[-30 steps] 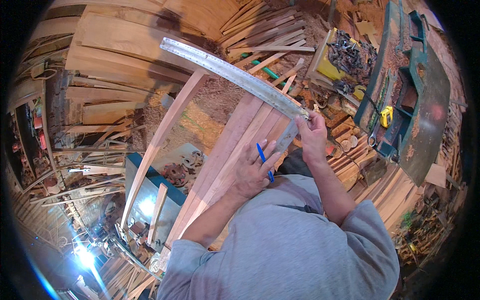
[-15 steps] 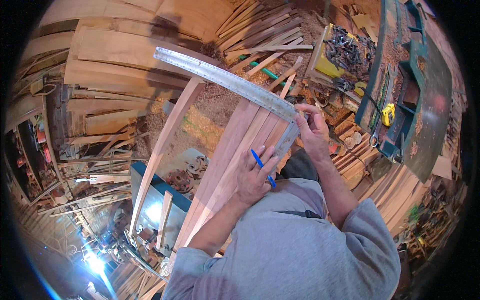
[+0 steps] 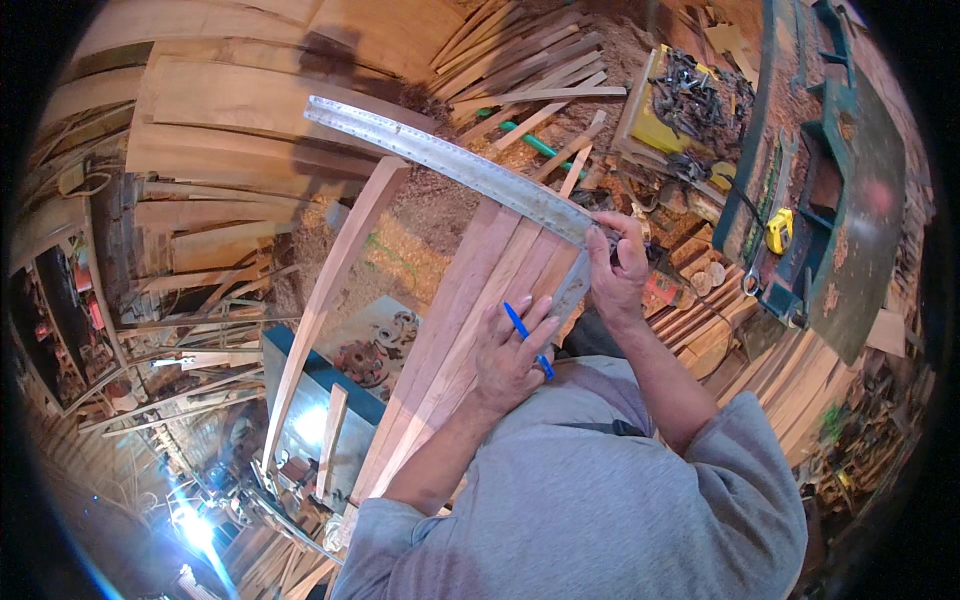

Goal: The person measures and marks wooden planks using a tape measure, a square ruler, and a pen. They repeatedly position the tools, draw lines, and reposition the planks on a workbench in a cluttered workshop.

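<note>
A long metal carpenter's square (image 3: 450, 170) lies across the ends of several reddish wooden strips (image 3: 470, 270) set side by side. Its long blade reaches out to the upper left, past the strips and over a separate wooden piece (image 3: 335, 260). My right hand (image 3: 622, 275) pinches the square at its corner, thumb and fingertips on the metal. On top of the strips rests my left hand (image 3: 512, 360), fingers partly spread, with a blue pen (image 3: 516, 322) tucked between them. The square's short leg runs down beside my right hand.
At the right, a dark green machine table (image 3: 850, 220) carries a wrench (image 3: 780, 170) and a yellow tape measure (image 3: 779, 231). A yellow tray (image 3: 640, 125) holds many dark metal parts. Planks (image 3: 230, 90) lie at the upper left, with sawdust on the floor.
The fingers of my right hand have shifted slightly at the square's corner. My left hand, the pen and the strips look almost the same.
</note>
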`<state>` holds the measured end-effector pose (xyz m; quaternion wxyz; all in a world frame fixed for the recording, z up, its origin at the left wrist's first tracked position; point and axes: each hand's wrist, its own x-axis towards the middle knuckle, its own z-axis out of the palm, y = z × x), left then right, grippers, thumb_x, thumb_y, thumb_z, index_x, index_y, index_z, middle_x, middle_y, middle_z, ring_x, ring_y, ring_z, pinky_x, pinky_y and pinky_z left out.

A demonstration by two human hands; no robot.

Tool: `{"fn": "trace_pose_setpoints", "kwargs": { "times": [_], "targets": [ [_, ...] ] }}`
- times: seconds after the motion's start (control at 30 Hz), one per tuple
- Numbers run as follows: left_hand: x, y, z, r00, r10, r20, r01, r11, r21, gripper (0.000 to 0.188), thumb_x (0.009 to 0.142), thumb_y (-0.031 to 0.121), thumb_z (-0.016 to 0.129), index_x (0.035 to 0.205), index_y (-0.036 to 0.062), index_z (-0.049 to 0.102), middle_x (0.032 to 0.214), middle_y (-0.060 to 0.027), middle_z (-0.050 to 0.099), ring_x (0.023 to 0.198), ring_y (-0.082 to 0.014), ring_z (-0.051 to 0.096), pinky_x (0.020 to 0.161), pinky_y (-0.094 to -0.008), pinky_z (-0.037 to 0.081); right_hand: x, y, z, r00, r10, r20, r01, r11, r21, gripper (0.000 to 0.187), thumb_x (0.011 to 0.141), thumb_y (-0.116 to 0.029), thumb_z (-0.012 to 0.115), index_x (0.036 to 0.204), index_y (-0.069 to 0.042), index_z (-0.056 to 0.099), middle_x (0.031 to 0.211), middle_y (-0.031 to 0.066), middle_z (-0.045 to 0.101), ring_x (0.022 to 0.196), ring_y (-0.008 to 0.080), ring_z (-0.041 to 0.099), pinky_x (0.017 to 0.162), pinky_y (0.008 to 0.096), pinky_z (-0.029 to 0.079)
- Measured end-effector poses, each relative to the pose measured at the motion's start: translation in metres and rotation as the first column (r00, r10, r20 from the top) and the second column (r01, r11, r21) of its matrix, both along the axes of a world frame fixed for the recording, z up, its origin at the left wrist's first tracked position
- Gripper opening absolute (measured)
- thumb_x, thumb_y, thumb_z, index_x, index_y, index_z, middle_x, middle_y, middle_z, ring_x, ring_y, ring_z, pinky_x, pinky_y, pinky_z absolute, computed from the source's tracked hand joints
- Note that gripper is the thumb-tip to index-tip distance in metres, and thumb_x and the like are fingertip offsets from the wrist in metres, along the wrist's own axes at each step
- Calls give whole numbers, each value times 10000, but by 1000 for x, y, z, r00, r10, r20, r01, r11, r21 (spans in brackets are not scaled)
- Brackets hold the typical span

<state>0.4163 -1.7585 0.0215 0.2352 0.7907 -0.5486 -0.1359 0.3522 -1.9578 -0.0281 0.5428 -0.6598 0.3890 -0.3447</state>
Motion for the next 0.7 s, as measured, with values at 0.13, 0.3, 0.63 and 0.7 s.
{"fn": "trace_pose_setpoints", "kwargs": {
  "times": [0.13,0.3,0.63,0.7],
  "targets": [
    [4,-4,7,999,-2,-40,2,1000,-4,645,776,145,800,1378,140,569,1475,-59,597,1375,-286,522,1174,-528,322,11,5,-4,996,-91,16,91,996,5,108,999,-66,682,975,30,638,1055,95,646,909,187,621,807,307,514],
    [30,-10,27,848,148,-509,-189,982,-30,566,977,261,669,1482,77,492,1247,-159,716,1111,-353,684,991,-455,499,14,3,-7,992,-127,14,128,989,-72,86,999,-45,664,960,27,637,1007,87,640,886,184,613,783,305,508],
    [62,-89,41,796,70,-602,-161,982,-98,261,911,53,724,1169,14,728,1019,-155,758,927,-281,747,807,-338,573,16,4,-10,988,-147,52,152,980,-130,66,989,-27,665,950,20,643,983,93,639,864,189,624,756,308,511],
    [65,-92,34,792,51,-608,-150,982,-113,241,910,46,717,1148,16,734,1025,-151,759,922,-270,749,807,-330,575,17,4,-9,988,-150,39,154,977,-148,56,991,-31,666,965,15,646,981,89,638,865,187,626,757,308,512]
  ]
}}
